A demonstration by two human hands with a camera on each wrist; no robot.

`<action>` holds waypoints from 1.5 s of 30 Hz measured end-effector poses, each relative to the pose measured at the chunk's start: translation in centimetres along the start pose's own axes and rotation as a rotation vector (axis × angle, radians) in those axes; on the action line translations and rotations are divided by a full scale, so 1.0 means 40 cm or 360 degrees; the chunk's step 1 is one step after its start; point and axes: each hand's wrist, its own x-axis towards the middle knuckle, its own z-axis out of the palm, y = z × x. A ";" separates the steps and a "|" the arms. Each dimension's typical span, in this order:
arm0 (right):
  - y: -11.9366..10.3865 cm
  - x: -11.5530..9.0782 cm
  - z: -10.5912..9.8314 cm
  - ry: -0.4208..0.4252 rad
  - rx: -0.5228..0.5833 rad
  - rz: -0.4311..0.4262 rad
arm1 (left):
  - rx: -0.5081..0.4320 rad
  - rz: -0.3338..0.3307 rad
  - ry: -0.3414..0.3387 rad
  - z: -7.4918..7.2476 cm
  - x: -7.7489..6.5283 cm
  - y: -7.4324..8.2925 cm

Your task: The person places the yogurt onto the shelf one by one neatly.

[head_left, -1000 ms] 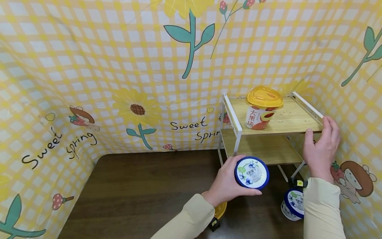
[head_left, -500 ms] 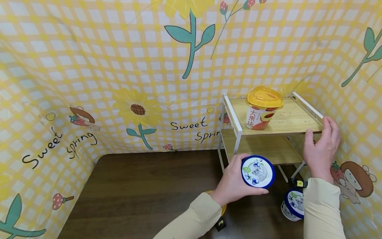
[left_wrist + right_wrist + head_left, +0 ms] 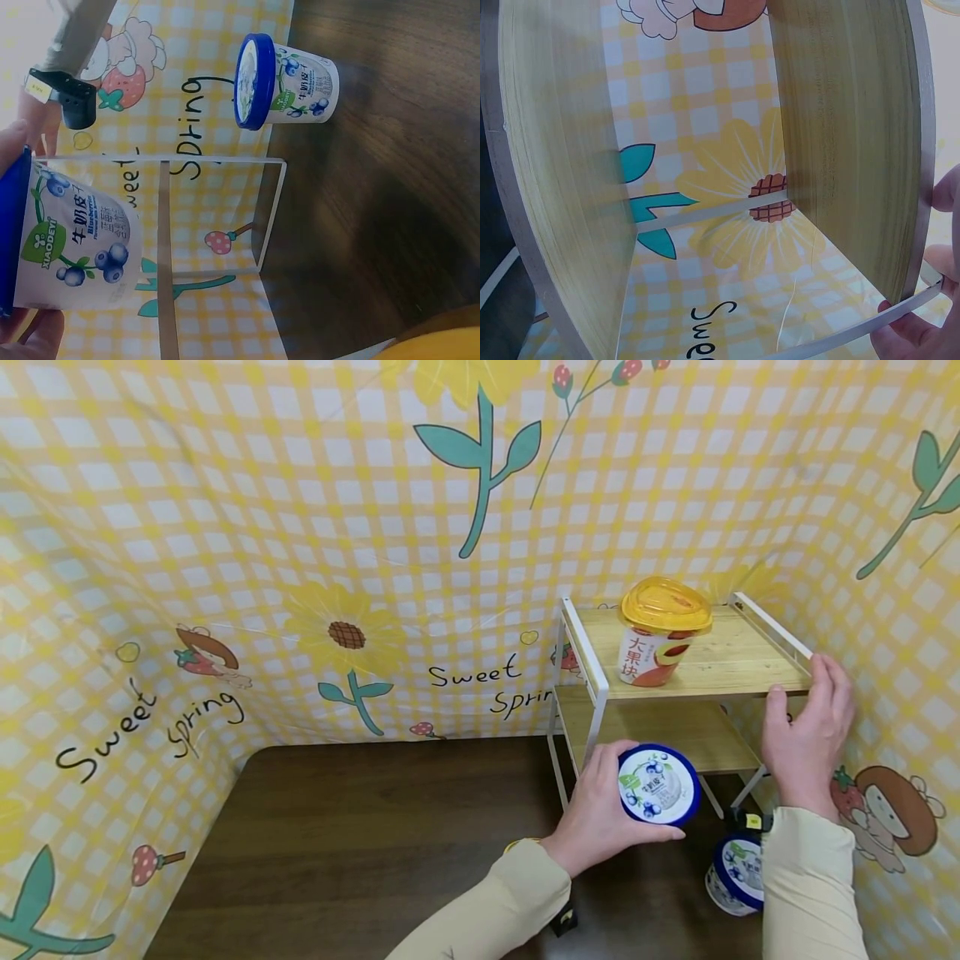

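Note:
My left hand (image 3: 600, 814) grips a white tub with a blue lid (image 3: 659, 784), printed with blueberries, and holds it up just in front of the shelf rack's lower shelf. Its blueberry label faces the left wrist view, where the held tub (image 3: 82, 247) fills the left side. My right hand (image 3: 810, 735) pinches the front right corner of the two-tier rack's top shelf (image 3: 738, 660); its fingers (image 3: 907, 334) show at the board's edge and white rail. On the top shelf, left side, stands a fruit cup (image 3: 651, 658) with a yellow domed lid.
A second blue-lidded tub (image 3: 729, 889) stands on the dark wooden table (image 3: 360, 843), partly behind my right sleeve. Something yellow (image 3: 442, 346) shows at the left wrist view's bottom corner, mostly hidden by my left sleeve in the head view. Checked cloth (image 3: 420, 552) walls the table.
My left hand has carried the blue-lidded tub to the right and slightly up, in front of the lower shelf. My right hand stays at the rack's corner.

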 end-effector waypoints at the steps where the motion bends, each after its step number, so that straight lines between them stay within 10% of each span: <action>1: 0.000 0.000 0.000 0.0000 -0.0001 0.0000 | 0.0014 0.0014 0.0004 0.002 0.002 -0.001; 29: -0.001 0.000 -0.001 -0.0023 -0.0016 0.0008 | 0.0167 0.0082 0.0089 0.035 0.060 0.005; 45: -0.006 -0.001 -0.002 -0.0002 0.0001 -0.0011 | 0.0204 -0.0119 0.0131 0.060 0.079 0.003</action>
